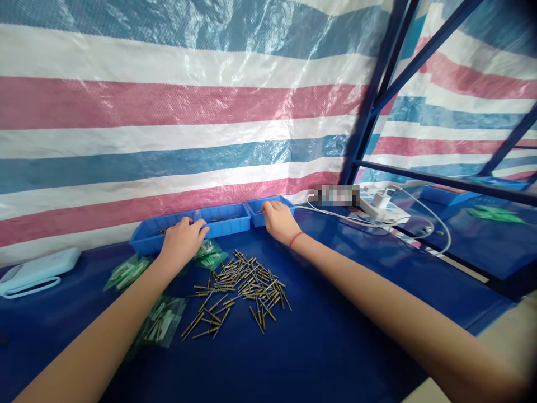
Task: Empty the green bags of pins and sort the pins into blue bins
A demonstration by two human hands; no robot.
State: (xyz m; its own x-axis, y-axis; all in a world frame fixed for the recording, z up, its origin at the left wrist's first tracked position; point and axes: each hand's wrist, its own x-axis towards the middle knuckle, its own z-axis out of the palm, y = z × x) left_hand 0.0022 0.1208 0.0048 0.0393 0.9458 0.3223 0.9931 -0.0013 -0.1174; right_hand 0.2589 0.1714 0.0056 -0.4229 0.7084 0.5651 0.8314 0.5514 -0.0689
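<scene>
My left hand [183, 239] rests at the front of the left blue bin [145, 242], fingers bent over its rim and thumb apart; its fingertips are partly hidden. Some small brownish pieces show in that bin beside the hand. My right hand [280, 220] reaches over the small right blue bin [288, 205], thumb and fingers pinched together; what they hold is too small to make out. Between the two sits a middle blue bin [229, 225] with a few thin pieces inside. A loose pile of brass-coloured blind rivets [251, 280] with thin steel stems lies on the blue tabletop [319, 336] between my forearms.
Clear and green plastic bags [161, 322] lie under and beside my left forearm; another bag [210, 254] touches the bins' front. A light-blue case with a strap [46, 268] lies far left. Right are a power strip [388, 210], white cables [444, 240] and a blue metal frame [373, 106].
</scene>
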